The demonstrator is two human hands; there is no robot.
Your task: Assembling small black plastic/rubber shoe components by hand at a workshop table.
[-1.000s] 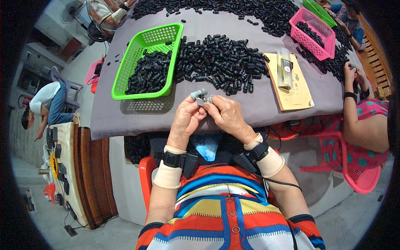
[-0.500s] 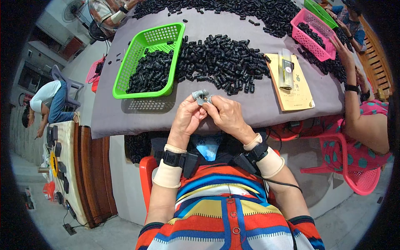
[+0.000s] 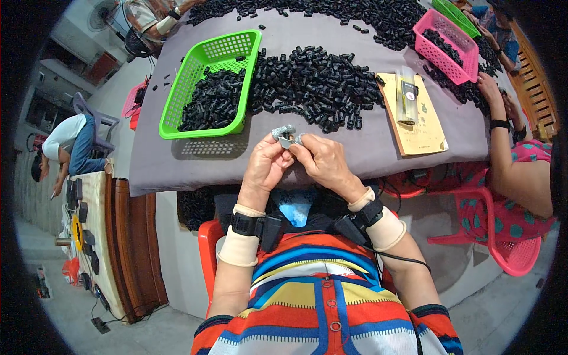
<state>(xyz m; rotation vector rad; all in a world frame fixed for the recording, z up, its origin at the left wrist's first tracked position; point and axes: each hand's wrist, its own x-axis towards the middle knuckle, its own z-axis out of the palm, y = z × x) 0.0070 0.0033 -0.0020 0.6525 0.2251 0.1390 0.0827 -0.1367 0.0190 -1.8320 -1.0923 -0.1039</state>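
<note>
Both my hands meet above the table's near edge, around a small grey and black piece whose kind is too small to make out. My left hand pinches it from the left with thumb and index finger. From the right, my right hand closes thumb and fingers on it. Silvery grey wrapping covers the left index fingertip, and a grey patch shows at the right one. Just beyond the hands lies a heap of small black cylindrical parts. To its left stands a green basket partly filled with similar black parts.
A yellowish booklet with a clear plastic case on top lies right of the heap. Farther right stands a pink basket; a co-worker's arm reaches near it. More black parts spread across the table's far side.
My hands stay nearly in place, with the held piece turned slightly and a grey flat face showing more. The co-worker's hand at right has lowered from the pink basket's rim.
</note>
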